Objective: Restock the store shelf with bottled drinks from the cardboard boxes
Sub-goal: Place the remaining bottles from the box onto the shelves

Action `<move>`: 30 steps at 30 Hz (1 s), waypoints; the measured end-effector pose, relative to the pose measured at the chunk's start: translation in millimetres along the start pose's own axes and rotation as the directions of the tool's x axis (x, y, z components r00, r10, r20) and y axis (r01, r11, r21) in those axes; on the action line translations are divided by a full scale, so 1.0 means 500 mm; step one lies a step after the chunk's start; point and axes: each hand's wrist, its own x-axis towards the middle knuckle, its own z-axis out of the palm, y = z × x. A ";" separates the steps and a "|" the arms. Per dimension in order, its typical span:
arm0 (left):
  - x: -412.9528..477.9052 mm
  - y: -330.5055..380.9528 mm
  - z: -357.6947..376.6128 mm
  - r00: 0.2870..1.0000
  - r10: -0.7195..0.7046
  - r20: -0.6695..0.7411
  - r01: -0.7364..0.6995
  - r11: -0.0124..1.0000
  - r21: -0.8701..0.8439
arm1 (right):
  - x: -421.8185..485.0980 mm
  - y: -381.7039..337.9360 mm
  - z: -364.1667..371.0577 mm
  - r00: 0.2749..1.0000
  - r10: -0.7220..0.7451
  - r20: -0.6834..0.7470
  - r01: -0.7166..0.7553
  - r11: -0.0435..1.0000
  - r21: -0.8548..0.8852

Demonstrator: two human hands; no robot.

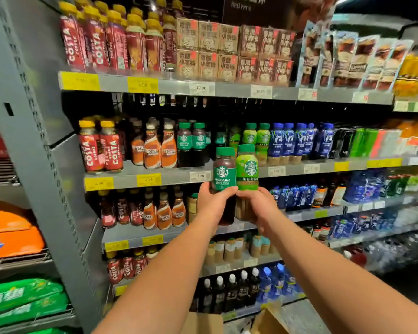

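The dark Americano bottle (223, 179) and the light-green Starbucks bottle (247, 172) are held upright, side by side and touching, in the air just in front of the middle shelf (169, 178). The left grip (211, 203) is wrapped round the lower body of the Americano, and the right grip (256, 206) is wrapped round the base of the green one. Holding them low keeps the caps and labels clear, probably so each can be matched to its row. On the shelf behind them stand the same Americano bottles (191, 143) to the left and the same green bottles (256, 137) to the right, with a darker gap between, which seems to be where these two belong. An open cardboard box (203, 323) lies on the floor below.
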 end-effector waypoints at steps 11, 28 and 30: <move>0.252 0.048 -0.005 0.999 0.031 0.045 -0.030 0.999 -0.017 | 0.195 -0.054 0.100 0.999 -0.014 -0.038 0.017 0.997 0.080; 0.489 0.027 0.130 0.931 0.236 -0.280 -0.127 0.925 0.358 | 0.504 -0.100 0.086 0.983 -0.176 0.051 0.183 0.960 -0.213; 0.510 0.007 0.140 0.893 0.263 -0.364 -0.092 0.901 0.423 | 0.535 -0.092 0.088 0.975 -0.210 0.073 0.223 0.930 -0.293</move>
